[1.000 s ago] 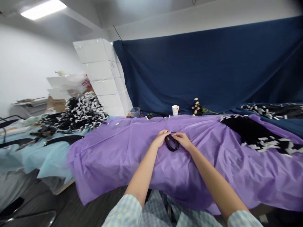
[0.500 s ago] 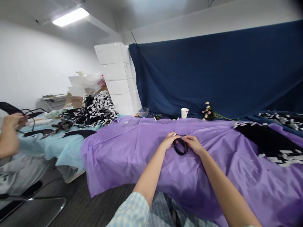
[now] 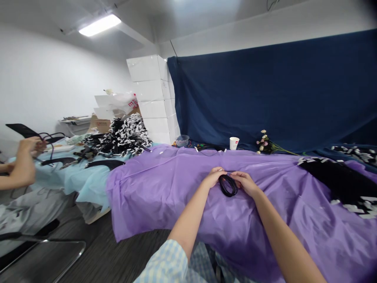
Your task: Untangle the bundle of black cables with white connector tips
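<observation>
The table's purple cover (image 3: pixel 165 188) has things mostly along its back edge: a clear bowl (image 3: pixel 182 140) near the back left corner, then a thin dark cable (image 3: pixel 208 148) with white tabs, a paper cup (image 3: pixel 234 144) and a small bunch of flowers (image 3: pixel 265 144). A flat black bundle (image 3: pixel 332 179) with white ends takes up the table's right part. Behind the back edge a dark blue curtain (image 3: pixel 265 90) closes off the view, with stacked white boxes (image 3: pixel 153 108) at its left. Past the left edge, a heap of black cords (image 3: pixel 125 135) lies on a blue-covered table (image 3: pixel 67 177), where another person's hands (image 3: pixel 33 145) hold something dark.

Counted: one bowl, one cup, one flower bunch, one flat bundle, four visible boxes, one coil; the heap's cords are too many to tell.

The coil of black cord (image 3: pixel 223 189) is over the table's middle, toward the front edge. The left hand (image 3: pixel 214 177) clamps its upper left; the right hand (image 3: pixel 246 183) pinches its upper right. Whether it touches the cover I cannot tell.
</observation>
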`<control>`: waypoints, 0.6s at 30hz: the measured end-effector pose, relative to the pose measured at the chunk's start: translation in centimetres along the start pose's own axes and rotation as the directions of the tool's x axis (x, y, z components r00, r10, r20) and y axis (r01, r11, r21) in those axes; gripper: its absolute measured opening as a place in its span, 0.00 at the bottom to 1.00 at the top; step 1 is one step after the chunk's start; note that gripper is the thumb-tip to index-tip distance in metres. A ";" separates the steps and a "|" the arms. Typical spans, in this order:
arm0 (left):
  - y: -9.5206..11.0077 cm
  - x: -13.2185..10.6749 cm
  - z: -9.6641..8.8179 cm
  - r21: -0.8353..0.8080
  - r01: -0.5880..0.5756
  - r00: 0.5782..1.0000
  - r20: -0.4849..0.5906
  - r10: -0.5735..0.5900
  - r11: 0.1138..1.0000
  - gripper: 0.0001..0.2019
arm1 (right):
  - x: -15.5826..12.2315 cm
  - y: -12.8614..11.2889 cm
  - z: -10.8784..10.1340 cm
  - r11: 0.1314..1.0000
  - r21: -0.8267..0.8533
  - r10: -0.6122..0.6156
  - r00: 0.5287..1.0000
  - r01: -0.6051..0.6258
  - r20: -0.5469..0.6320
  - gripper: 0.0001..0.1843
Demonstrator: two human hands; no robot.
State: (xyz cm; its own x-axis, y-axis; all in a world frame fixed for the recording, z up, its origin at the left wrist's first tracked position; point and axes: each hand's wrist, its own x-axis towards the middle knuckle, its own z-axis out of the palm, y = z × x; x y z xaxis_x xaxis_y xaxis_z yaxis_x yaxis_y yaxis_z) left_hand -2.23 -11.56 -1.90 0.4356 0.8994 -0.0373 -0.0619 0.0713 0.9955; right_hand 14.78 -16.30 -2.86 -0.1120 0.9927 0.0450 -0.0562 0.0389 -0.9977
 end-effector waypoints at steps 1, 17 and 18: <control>0.0 0.0 0.0 -0.004 -0.002 1.000 -0.001 0.002 1.000 0.10 | 0.0 0.0 0.0 1.000 0.015 0.004 1.000 -0.004 -0.013 0.12; 0.4 0.4 -0.1 -0.210 0.015 0.998 -0.049 -0.026 0.978 0.11 | 0.9 0.5 -0.1 0.997 0.039 -0.062 0.980 0.070 -0.187 0.12; 0.5 0.4 -0.1 -0.236 0.020 0.998 -0.056 -0.034 0.971 0.11 | 0.9 0.5 -0.2 0.997 0.027 -0.070 0.978 0.077 -0.195 0.12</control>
State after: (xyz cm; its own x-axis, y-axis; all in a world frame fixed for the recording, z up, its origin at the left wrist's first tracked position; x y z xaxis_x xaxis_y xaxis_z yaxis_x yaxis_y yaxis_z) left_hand -2.17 -11.07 -1.41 0.3865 0.9192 -0.0756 -0.2639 0.1887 0.9459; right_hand 14.83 -15.32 -3.28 0.0876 0.9907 0.1042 -0.0910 0.1121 -0.9895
